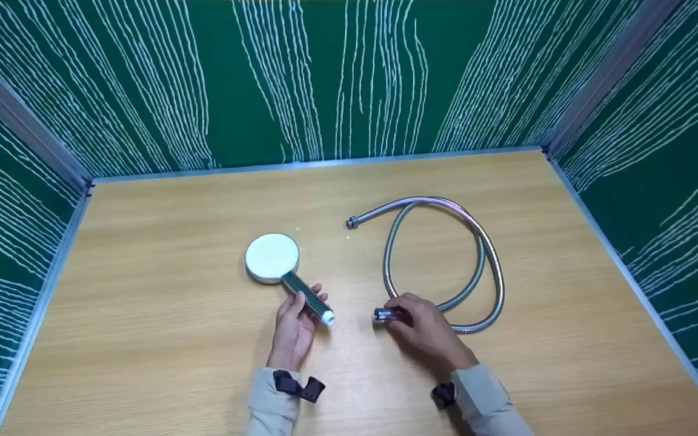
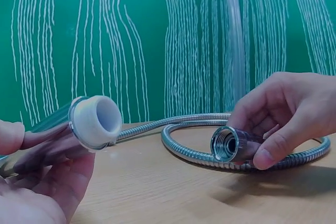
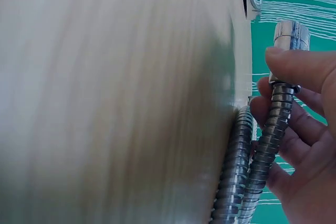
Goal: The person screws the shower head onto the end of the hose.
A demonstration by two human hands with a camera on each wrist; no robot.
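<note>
A shower head (image 1: 271,257) with a round pale face has its handle gripped by my left hand (image 1: 296,330), thumb on top and fingers beneath. The white hollow end (image 2: 98,121) of that handle points toward my right hand (image 1: 428,327). Between thumb and fingers, my right hand pinches the chrome end nut (image 3: 291,36) of a metal shower hose (image 1: 499,272). In the left wrist view the nut's threaded opening (image 2: 224,144) faces the handle end, with a gap between the two. The hose lies coiled on the table behind my right hand.
The hose's other end, a small nut (image 1: 352,223), lies loose on the wooden table (image 1: 161,254). Green panels (image 1: 228,91) with white wavy lines wall in the back and both sides. Tiny white specks lie near the loose end.
</note>
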